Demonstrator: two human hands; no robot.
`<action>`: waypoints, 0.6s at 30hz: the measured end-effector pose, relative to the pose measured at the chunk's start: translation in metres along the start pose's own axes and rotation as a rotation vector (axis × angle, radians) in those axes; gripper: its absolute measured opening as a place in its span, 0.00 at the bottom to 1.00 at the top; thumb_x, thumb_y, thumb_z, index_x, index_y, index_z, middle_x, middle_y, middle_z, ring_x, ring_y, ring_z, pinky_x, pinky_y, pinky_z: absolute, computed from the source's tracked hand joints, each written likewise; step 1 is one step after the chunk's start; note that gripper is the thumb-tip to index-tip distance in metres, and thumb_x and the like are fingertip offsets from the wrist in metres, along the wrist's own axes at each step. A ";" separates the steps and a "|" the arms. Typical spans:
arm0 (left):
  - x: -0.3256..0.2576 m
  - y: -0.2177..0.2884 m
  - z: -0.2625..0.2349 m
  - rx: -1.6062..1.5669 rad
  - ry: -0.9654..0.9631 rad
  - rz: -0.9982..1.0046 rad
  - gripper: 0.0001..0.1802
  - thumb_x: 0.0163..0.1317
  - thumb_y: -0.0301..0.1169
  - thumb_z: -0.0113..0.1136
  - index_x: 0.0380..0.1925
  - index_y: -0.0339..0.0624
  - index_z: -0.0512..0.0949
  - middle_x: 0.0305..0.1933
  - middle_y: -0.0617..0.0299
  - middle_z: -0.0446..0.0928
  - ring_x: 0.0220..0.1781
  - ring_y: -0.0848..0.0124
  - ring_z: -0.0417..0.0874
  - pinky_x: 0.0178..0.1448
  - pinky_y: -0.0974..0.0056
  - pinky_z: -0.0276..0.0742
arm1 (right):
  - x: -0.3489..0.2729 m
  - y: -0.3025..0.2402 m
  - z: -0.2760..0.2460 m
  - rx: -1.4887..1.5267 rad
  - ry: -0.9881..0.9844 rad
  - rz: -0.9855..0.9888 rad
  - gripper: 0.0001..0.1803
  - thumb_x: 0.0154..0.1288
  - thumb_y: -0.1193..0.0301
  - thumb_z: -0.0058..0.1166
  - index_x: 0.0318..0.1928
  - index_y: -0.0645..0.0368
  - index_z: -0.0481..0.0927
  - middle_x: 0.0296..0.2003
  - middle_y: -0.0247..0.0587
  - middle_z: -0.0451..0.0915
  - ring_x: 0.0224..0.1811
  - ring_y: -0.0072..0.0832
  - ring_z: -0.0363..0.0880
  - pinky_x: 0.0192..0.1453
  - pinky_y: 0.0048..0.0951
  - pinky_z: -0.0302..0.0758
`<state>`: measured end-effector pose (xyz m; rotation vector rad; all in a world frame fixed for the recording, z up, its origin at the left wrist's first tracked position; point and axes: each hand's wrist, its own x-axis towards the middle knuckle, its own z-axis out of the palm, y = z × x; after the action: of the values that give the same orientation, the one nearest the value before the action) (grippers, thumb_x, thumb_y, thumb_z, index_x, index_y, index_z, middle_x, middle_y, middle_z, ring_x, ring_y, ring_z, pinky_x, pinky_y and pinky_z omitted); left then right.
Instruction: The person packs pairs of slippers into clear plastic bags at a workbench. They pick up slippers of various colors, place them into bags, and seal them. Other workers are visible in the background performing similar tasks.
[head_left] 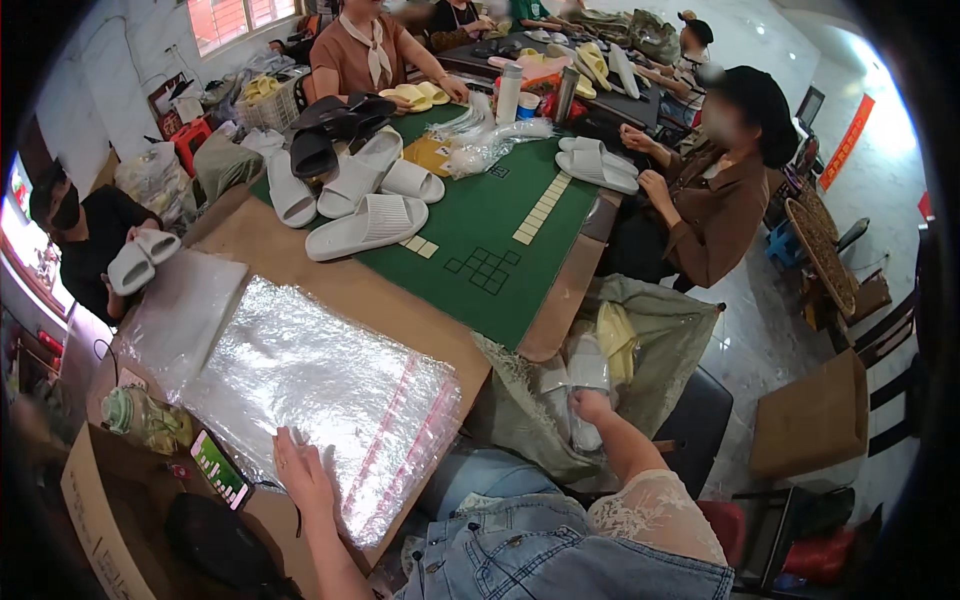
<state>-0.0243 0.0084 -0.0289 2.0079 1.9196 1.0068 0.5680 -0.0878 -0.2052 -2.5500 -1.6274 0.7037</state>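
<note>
My left hand (300, 472) lies flat, fingers spread, on the near edge of a stack of clear plastic bags (330, 390) with a pink seal strip, on the brown table. My right hand (590, 408) reaches down to my right into an open grey-green sack (650, 330) and closes on a pale grey slipper (582, 375). A yellow slipper (618, 340) lies beside it in the sack.
Several grey slippers (365, 225) and dark ones (315, 150) lie on the green mat (500, 230). A phone (220, 468) and a glass jar (140, 415) sit at my left. Other people sit around the table; one at left holds a slipper pair (140, 258). Cardboard box (95, 505) at lower left.
</note>
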 end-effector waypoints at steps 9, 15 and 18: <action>0.000 0.009 -0.006 -0.037 -0.007 -0.051 0.33 0.66 0.34 0.58 0.69 0.31 0.66 0.72 0.37 0.67 0.76 0.40 0.62 0.79 0.45 0.54 | 0.034 -0.064 -0.111 -0.448 0.002 0.072 0.16 0.61 0.61 0.55 0.42 0.54 0.90 0.44 0.50 0.88 0.52 0.44 0.86 0.56 0.45 0.80; 0.003 0.023 -0.013 -0.011 -0.036 -0.066 0.35 0.65 0.39 0.60 0.67 0.30 0.67 0.72 0.34 0.66 0.76 0.39 0.62 0.79 0.43 0.52 | 0.033 -0.231 -0.221 0.187 0.806 -0.419 0.10 0.68 0.64 0.56 0.36 0.57 0.82 0.34 0.45 0.81 0.39 0.47 0.81 0.43 0.44 0.78; 0.001 0.024 -0.015 -0.020 -0.036 -0.071 0.36 0.64 0.41 0.60 0.67 0.30 0.67 0.72 0.33 0.65 0.76 0.38 0.62 0.79 0.42 0.52 | 0.058 -0.319 -0.214 0.259 0.637 -0.755 0.05 0.64 0.69 0.59 0.40 0.52 0.82 0.42 0.39 0.81 0.48 0.43 0.81 0.49 0.43 0.79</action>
<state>-0.0137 0.0007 -0.0036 1.9197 1.9391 0.9626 0.4004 0.1507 0.0516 -1.5311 -1.8576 0.0153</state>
